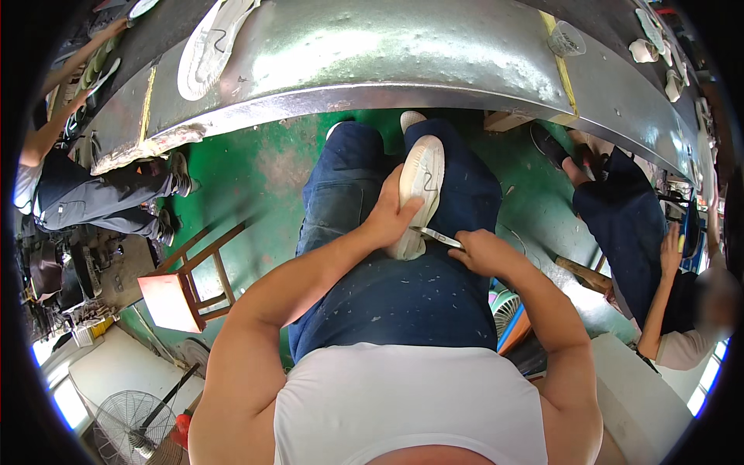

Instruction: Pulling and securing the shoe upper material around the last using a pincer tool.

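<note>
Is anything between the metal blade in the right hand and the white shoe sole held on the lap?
Nothing visible. The left hand grips the white shoe sole from its left side, and the thin metal blade in the right hand already reaches the sole's lower right edge, clear of the fingers.

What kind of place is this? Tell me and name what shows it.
Most likely a shoe workshop or factory line. White soles lie on a long metal workbench, the left hand steadies a white shoe while the right hand works it with a metal tool, and co-workers sit alongside.
</note>
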Available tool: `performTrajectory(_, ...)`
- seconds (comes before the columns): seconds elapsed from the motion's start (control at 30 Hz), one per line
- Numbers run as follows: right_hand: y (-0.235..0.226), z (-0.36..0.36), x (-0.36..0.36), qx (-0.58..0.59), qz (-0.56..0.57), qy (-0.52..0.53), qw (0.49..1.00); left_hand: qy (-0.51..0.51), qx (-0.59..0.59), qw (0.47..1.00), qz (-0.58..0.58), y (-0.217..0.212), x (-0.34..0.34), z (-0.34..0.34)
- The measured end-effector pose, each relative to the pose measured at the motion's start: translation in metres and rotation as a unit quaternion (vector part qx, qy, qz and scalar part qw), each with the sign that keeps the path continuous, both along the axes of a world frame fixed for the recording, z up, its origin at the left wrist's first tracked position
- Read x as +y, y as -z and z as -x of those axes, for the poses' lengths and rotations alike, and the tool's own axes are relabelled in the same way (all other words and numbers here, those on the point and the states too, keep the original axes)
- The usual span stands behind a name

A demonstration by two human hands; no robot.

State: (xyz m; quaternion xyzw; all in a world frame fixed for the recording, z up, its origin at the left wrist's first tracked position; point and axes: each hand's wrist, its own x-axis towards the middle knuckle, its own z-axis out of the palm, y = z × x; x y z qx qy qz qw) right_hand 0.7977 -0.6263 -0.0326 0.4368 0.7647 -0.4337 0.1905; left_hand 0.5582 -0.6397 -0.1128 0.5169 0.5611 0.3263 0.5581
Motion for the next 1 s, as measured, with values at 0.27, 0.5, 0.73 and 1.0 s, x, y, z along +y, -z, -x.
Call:
performTrajectory(0.27, -0.038, -0.006, 0.041, -0.011, 0.279, 0.073, 0.958, 0.142, 0.021, 0.988, 0.059, 0.008, -0.023, 0.020)
performTrajectory(0.5, 0.000, 0.043, 0.015, 0.069, -0.140, 0.078, 0.985, 0.115, -0.056, 0.982, 0.142, -0.007, -0.018, 0.024)
performTrajectory(0.73, 0.042, -0.014, -0.008, 0.257, 0.115, 0.407, 0.869, -0.021, 0.050, 0.994, 0.092, -0.021, 0.057, 0.014)
performTrajectory(1.0, 0.057, -0.032, -0.014, 0.269, 0.243, 0.623, 0.693, 0.010, -0.551, 0.832, 0.068, -0.094, 0.041, 0.038)
